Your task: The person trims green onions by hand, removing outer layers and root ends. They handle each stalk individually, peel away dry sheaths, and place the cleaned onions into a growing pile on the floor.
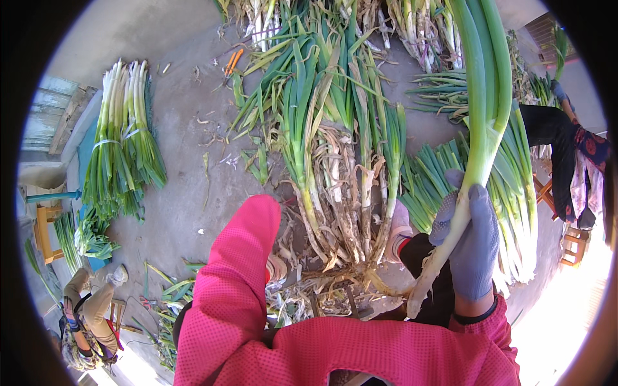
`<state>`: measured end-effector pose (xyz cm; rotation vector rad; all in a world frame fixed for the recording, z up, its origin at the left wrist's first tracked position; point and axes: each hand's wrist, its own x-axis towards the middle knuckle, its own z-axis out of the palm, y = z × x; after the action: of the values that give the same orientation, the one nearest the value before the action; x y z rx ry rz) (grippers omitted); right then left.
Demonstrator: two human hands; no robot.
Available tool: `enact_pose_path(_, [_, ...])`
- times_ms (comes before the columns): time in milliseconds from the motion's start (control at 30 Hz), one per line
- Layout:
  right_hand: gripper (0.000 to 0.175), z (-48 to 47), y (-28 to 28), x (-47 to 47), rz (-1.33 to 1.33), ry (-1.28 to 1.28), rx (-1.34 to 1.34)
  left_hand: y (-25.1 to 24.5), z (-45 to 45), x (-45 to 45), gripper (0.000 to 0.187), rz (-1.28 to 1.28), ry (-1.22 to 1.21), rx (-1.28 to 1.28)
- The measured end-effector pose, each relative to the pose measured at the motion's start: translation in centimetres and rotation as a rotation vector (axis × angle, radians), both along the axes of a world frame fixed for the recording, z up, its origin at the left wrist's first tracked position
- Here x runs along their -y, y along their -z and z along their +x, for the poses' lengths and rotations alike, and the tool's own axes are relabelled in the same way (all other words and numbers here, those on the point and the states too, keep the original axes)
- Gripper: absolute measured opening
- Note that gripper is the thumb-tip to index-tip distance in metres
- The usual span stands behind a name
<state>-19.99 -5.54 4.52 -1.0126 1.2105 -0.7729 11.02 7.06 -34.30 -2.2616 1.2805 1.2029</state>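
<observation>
My right hand (470, 241), in a grey work glove, grips a large leek or big green onion (475, 164) by its pale stalk. Its root end points down towards my lap and its broad green leaves rise past the top of the picture. My left hand is not in view; a pink sleeve (241, 246) reaches forward and hides it. Before me lies a heap of untrimmed stalks (338, 193) with dry, soil-stained outer leaves, roots towards me. Cleaner stalks (512, 212) lie to the right of my right hand.
Tied bundles of clean stalks (118, 135) lie at the left. Orange-handled pliers or cutters (234, 62) rest on the concrete floor (183, 120). More untrimmed bunches (422, 34) lie ahead. One person (91, 318) sits at lower left, another (555, 149) at right. Trimmings (299, 304) litter the floor near my feet.
</observation>
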Motion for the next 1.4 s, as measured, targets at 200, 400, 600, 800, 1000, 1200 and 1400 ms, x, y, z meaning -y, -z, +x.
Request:
enact_pose_path(200, [0.047, -0.4, -0.5, -0.4, 0.02, -0.043, 0.112, -13.3, 9.8, 1.0, 0.046, -0.034, -0.087, -0.009])
enact_pose_path(400, [0.045, -1.5, -1.4, -1.0, -0.016, -0.038, 0.167, -26.0, 16.8, -15.9, 0.033, -0.008, -0.567, 0.215])
enact_pose_path(600, [0.038, -2.6, -1.6, -1.2, -0.032, -0.028, 0.224, -29.1, 14.4, -40.2, 0.033, 0.098, -0.844, 0.456])
enact_pose_path(800, [0.035, -3.3, -1.6, -0.6, -0.017, 0.015, 0.198, -28.8, 13.0, -47.5, 0.034, 0.182, -0.939, 0.498])
enact_pose_path(1000, [0.047, -3.6, -2.6, -0.4, -0.03, 0.065, 0.13, -24.8, 17.4, -33.6, 0.035, 0.063, -0.622, 0.431])
enact_pose_path(1200, [0.043, -3.2, -2.4, 1.0, -0.017, 0.112, 0.138, -16.1, 20.3, -6.3, 0.036, -0.29, -0.181, 0.273])
enact_pose_path(1400, [0.05, -1.0, -1.2, 3.6, 0.006, 0.142, 0.006, -10.5, 15.9, 17.9, 0.043, -0.783, -0.126, 0.15])
